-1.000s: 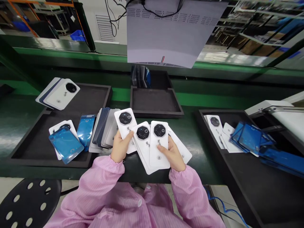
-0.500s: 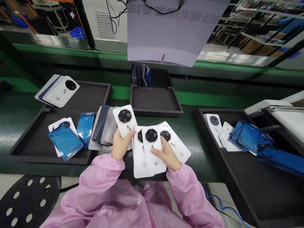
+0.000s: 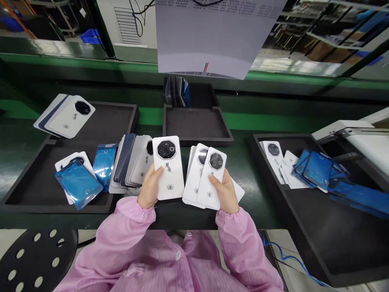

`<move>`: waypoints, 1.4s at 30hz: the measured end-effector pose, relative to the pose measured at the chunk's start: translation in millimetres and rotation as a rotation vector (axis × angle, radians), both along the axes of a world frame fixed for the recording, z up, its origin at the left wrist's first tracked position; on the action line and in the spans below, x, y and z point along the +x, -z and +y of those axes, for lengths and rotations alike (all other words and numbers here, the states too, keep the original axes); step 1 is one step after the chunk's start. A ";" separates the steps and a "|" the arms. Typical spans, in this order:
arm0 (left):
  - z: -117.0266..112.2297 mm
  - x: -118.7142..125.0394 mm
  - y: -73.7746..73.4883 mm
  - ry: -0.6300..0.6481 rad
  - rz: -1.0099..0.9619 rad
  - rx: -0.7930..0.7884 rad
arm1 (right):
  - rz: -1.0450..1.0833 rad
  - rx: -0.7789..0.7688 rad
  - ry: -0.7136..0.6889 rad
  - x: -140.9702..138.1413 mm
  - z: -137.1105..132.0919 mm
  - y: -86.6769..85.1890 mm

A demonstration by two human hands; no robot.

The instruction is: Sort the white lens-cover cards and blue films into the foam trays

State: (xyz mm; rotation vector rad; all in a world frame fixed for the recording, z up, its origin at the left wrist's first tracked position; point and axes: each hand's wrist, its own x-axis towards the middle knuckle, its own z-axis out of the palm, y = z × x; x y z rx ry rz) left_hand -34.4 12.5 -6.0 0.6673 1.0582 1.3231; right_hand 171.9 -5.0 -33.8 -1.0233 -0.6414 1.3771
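Note:
My left hand [image 3: 150,185] is closed on a white phone back cover [image 3: 169,174], its dark camera panel at the top and small black lettering below. In my right hand [image 3: 226,190] is a small fan of white phone back covers [image 3: 209,190], with the thumb across the front one. Under that hand another white cover [image 3: 238,190] shows only partly. To the left, beside my left hand, a row of covers [image 3: 125,162] leans in a stack, some edges dark blue, the rest white or grey.
The black left tray [image 3: 21,184] bears blue film sheets [image 3: 79,184] and white covers [image 3: 72,115]. A divided black tray [image 3: 197,125] at the back holds upright dark pieces [image 3: 176,91]. The right tray [image 3: 326,243] carries covers and blue films [image 3: 319,168]. A black stool [image 3: 39,259] stands lower left.
My left hand has brought its cover right and closer, apart from the fan. My right hand has shifted right and up with its covers. The whole view has moved slightly.

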 end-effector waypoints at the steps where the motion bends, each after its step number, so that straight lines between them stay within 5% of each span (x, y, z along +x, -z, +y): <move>1: 0.2 -0.1 -1.5 0.003 0.009 0.016 | -0.011 -0.004 0.011 1.3 0.3 0.7; 6: 0.4 2.6 -2.1 0.001 0.148 0.053 | -0.167 0.007 0.155 2.1 1.9 4.9; 12: -3.0 10.1 4.1 0.358 0.553 0.112 | -0.178 0.048 0.015 -8.6 0.6 4.4; 35: -6.3 9.9 -6.2 0.530 0.464 -0.001 | -0.195 0.069 0.194 -0.1 -0.8 1.9; 42: -5.1 9.2 -5.7 0.497 0.428 -0.021 | -0.232 0.067 0.158 0.3 -1.6 0.8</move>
